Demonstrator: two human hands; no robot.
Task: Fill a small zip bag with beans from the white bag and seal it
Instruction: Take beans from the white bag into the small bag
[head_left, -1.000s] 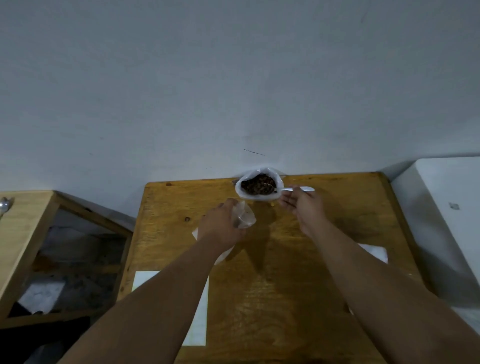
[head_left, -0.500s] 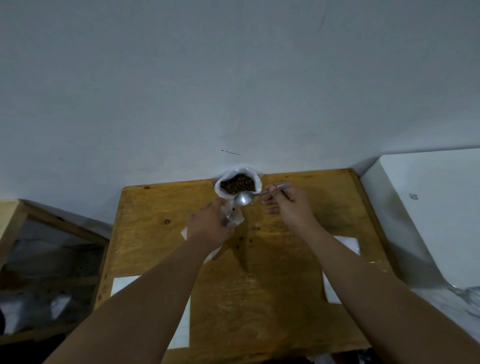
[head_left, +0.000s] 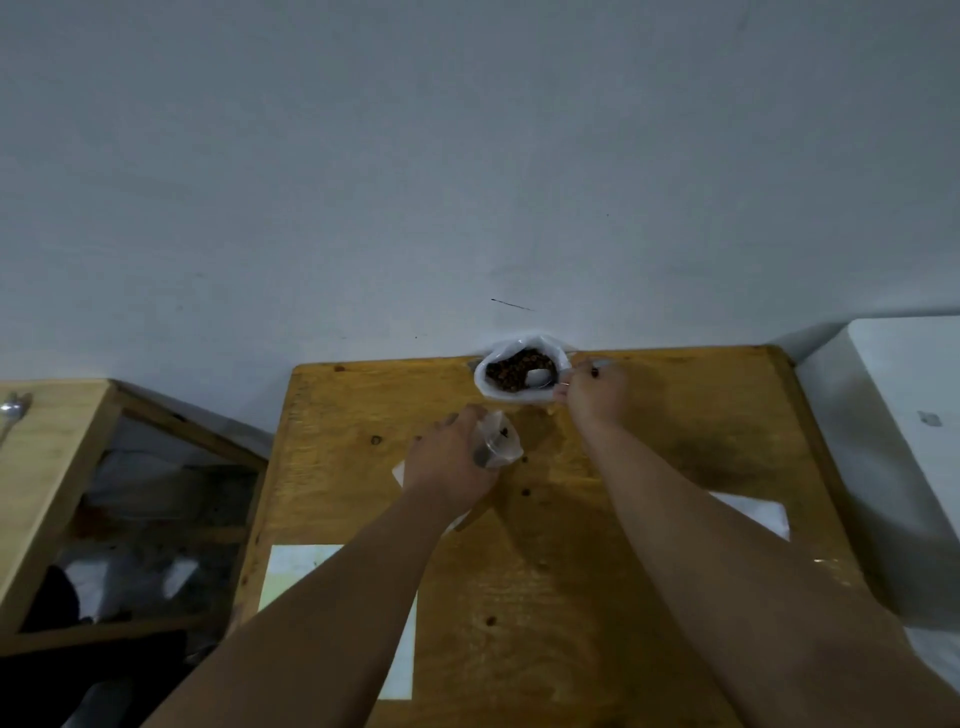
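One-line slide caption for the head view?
Right hand holds a metal spoon in the white plastic bag of brown beans; left hand grips a small clear zip bag.

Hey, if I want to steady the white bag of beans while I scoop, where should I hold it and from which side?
Pinch the rim on its near-left side, coming from the front left. The white bag stands upright with its mouth open, right by the wall, and the right hand with the spoon takes up its right side. The soft body would likely buckle.
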